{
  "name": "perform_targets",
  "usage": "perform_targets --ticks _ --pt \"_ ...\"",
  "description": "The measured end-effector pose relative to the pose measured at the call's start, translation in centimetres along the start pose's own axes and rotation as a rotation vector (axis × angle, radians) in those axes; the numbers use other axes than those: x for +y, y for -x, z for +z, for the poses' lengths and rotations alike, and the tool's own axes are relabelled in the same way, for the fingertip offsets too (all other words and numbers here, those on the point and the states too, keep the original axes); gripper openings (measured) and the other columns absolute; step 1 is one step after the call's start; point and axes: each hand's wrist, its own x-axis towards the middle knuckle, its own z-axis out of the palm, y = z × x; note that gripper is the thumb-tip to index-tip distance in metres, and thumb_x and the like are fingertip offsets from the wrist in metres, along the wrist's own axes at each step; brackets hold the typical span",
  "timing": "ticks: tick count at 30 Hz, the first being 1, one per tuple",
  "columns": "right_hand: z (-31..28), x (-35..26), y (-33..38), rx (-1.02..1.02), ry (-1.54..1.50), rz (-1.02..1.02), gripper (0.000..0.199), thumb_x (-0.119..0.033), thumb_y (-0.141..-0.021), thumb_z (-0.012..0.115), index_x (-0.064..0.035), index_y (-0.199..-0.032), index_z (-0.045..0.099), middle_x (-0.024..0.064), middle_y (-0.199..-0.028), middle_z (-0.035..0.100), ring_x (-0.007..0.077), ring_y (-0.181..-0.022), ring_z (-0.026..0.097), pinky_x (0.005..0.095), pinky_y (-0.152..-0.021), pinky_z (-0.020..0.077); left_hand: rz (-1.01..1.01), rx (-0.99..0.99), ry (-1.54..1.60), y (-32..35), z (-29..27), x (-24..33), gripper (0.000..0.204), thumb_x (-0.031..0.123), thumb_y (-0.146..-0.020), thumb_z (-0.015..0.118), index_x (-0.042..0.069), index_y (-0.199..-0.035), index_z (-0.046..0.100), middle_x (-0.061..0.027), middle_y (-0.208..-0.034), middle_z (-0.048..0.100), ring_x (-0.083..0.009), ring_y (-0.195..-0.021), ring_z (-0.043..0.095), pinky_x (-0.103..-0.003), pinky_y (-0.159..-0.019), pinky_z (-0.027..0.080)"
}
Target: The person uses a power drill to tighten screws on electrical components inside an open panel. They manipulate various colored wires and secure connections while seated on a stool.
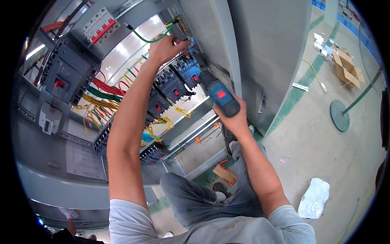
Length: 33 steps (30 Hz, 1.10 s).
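My right hand [235, 116] is wrapped round a blue and black cordless drill [221, 95]. Its nose points up and left, close to the blue circuit breaker [189, 72] at the right end of a row of breakers. Across the top of that row reaches my left hand [162, 49], its fingers closed round a thin red wire [178, 41] near the terminals. The fingertips are partly hidden. Just above this hand, a loose green wire [148, 41] curves with one end free. A darker breaker [172, 87] with a red switch sits beside the blue one.
A large breaker [65, 73] and a red-switched small breaker row [101, 27] fill the cabinet's left. The open metal door [272, 53] stands at right. On the floor lie a cardboard box [345, 67], a round stand base [339, 116] and a white sheet [315, 198].
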Motion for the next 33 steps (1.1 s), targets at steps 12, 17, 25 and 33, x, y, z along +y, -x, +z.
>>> perform_targets --ticks 12,17,25,33 --pt "-0.9 2.1 -0.3 -0.199 0.033 0.025 0.060 -0.014 -0.073 0.088 0.0059 -0.125 0.065 0.0221 -0.107 0.074 0.0284 -0.100 0.074 0.0369 -0.093 0.0544 0.008 0.002 -0.009 -0.5 1.1 -0.7 0.081 0.077 -0.066 0.078 0.004 -0.101 0.078 -0.0138 -0.098 0.075 -0.0311 -0.099 0.072 -0.042 -0.090 0.048" --pt "-1.1 1.5 -0.5 -0.220 0.002 0.027 0.057 -0.011 -0.073 0.086 0.0040 -0.125 0.066 0.0211 -0.107 0.074 0.0295 -0.099 0.074 0.0369 -0.092 0.0547 0.028 0.040 0.054 -0.5 1.6 -1.0 0.074 0.072 -0.068 0.078 0.004 -0.097 0.079 -0.0116 -0.092 0.072 -0.0307 -0.096 0.070 -0.044 -0.090 0.048" --pt "-1.1 1.8 -0.5 -0.216 0.011 0.027 0.058 -0.010 -0.072 0.087 0.0048 -0.124 0.065 0.0219 -0.107 0.074 0.0302 -0.099 0.074 0.0367 -0.092 0.0549 0.002 0.018 0.070 -0.1 1.4 -0.5 0.069 0.069 -0.068 0.080 0.006 -0.094 0.079 -0.0110 -0.094 0.074 -0.0287 -0.097 0.071 -0.042 -0.088 0.051" --pt "-1.1 0.7 -0.6 -0.165 0.059 -0.083 0.044 -0.011 -0.077 0.087 0.0031 -0.113 0.067 0.0133 -0.097 0.074 0.0189 -0.088 0.069 0.0326 -0.085 0.0546 0.156 0.085 0.340 -0.4 -0.1 -4.9 0.051 0.042 -0.106 0.054 0.000 -0.133 0.064 -0.0234 -0.131 0.065 -0.0400 -0.121 0.063 -0.043 -0.105 0.048"
